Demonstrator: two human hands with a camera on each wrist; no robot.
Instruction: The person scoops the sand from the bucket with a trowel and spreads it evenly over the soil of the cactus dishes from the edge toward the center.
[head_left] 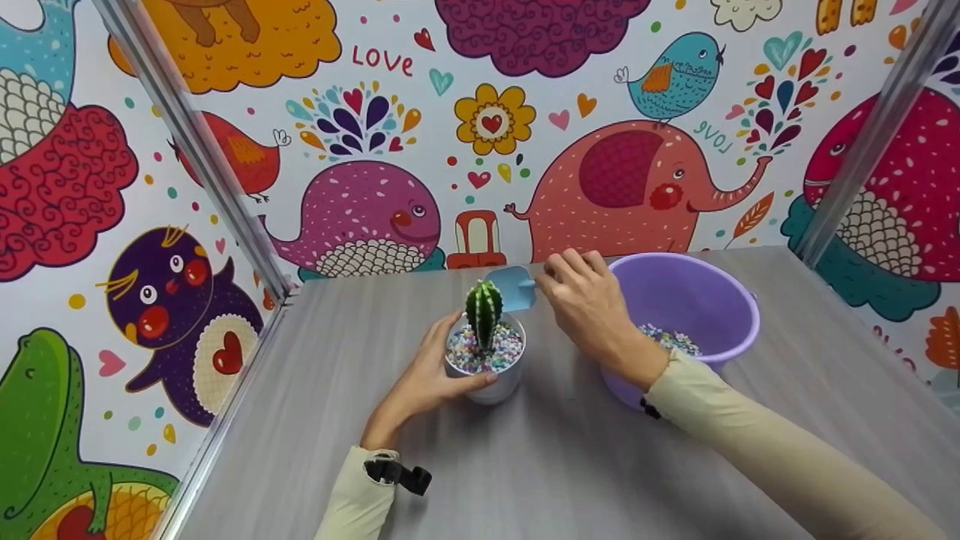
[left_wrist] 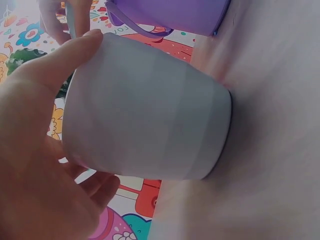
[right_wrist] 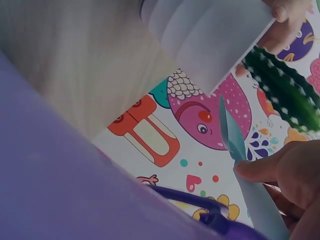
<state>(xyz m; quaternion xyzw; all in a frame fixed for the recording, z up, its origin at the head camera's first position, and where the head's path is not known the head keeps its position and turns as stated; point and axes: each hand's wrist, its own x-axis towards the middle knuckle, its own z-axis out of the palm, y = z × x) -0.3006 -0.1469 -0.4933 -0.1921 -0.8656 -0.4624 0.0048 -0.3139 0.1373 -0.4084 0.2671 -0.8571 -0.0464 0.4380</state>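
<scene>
A green ribbed cactus [head_left: 484, 311] stands upright in a white pot [head_left: 495, 388], with pastel pebbles [head_left: 506, 343] filling the top around it. My left hand [head_left: 425, 369] grips the pot near its rim, thumb on the near side and fingers round the left. In my right hand [head_left: 585, 304] is a light blue scoop [head_left: 511, 289], its blade behind and right of the cactus, close to the rim. The right wrist view shows the thumb pressing on the handle of the scoop [right_wrist: 260, 205]. The left wrist view shows the pot's plain side [left_wrist: 145, 107].
A purple bucket [head_left: 682, 300] stands to the right, under my right forearm, with more pastel pebbles [head_left: 671, 339] in its bottom. Its purple handle [right_wrist: 187, 196] hangs outside. The grey table [head_left: 330, 360] ends at a wall with cartoon animals [head_left: 367, 217] and metal posts.
</scene>
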